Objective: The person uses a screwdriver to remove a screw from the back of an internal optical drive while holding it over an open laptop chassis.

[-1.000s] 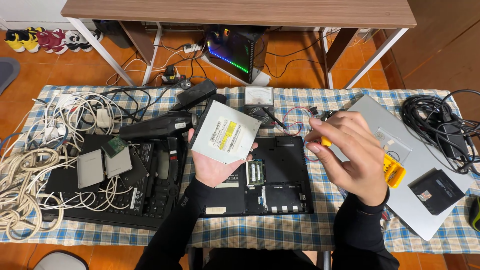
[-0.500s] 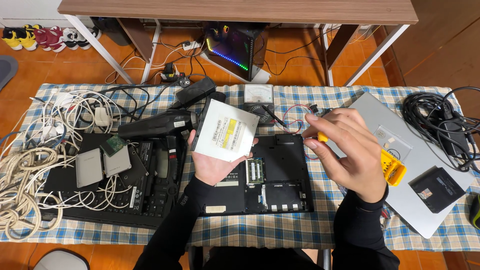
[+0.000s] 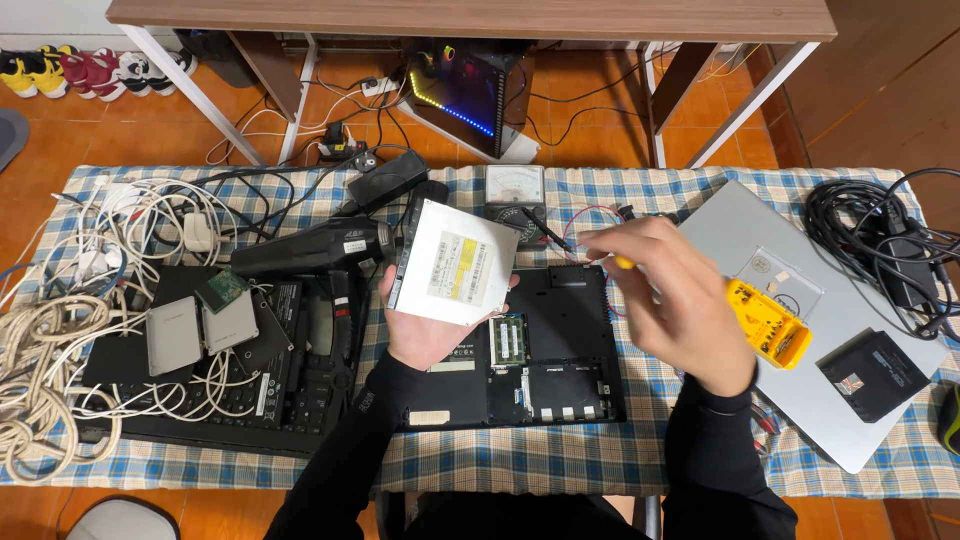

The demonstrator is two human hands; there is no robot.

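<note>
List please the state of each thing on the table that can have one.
optical drive: removed, held up tilted in left hand
black laptop: upside down, covers off, memory exposed
right hand: blurred, gripping a yellow-handled tool
yellow bit case: open
silver laptop: closed
desktop computer: lights on

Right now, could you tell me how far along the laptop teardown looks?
Done: the disc drive is out, held up in the left hand. In hand: the right hand grips a yellow-handled tool, blurred. Left: the open laptop keeps its memory sticks seated.
</note>
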